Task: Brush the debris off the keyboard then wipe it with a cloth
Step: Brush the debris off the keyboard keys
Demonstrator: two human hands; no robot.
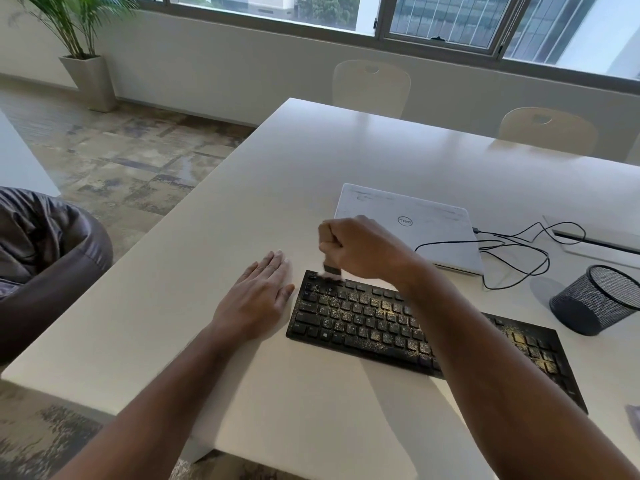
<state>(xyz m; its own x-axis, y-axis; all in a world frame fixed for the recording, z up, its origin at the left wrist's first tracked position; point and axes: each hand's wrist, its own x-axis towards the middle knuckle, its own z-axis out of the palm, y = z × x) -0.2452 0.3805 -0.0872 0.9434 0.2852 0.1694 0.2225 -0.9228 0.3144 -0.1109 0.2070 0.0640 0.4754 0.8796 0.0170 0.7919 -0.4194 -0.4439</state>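
Note:
A black keyboard (363,323) lies on the white table (277,202), its keys speckled with yellowish debris. My right hand (360,249) grips a small brush (331,270) in a fist, bristles down on the keyboard's far left corner. My right forearm crosses over the keyboard's middle and hides part of it. My left hand (258,294) rests flat on the table, fingers straight, just left of the keyboard's edge. A bluish scrap at the right frame edge (633,415) may be the cloth; I cannot tell.
A closed white laptop (415,220) lies behind the keyboard, with a black cable (512,251) looping to its right. A black mesh bin (595,299) stands at the right. Two chairs (370,86) stand at the table's far side. A brown beanbag (45,254) sits left of the table.

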